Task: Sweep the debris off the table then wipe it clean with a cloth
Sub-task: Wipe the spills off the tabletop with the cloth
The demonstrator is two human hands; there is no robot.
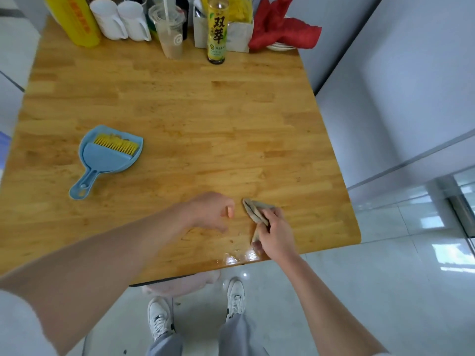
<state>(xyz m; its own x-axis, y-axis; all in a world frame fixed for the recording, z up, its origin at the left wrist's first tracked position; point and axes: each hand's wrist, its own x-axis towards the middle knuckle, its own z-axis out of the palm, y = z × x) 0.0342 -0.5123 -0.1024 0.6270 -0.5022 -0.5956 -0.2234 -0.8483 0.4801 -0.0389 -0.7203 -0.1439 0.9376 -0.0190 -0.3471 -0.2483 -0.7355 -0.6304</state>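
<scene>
My right hand (276,233) grips a folded grey-brown cloth (253,209) that lies pressed on the wooden table (195,119) near its front edge. My left hand (210,210) hovers just left of the cloth with curled fingers and holds nothing that I can see. A blue dustpan (102,160) lies at the left of the table, with a blue brush with yellow bristles (115,147) resting inside it over some brownish debris. A wet shiny patch (236,258) shows at the front edge below my right hand.
Along the back edge stand a yellow roll (74,19), two white mugs (120,19), a plastic cup with a straw (169,32), a yellow drink bottle (218,29), a white box (231,34) and a red cloth (280,24). White walls close the right side.
</scene>
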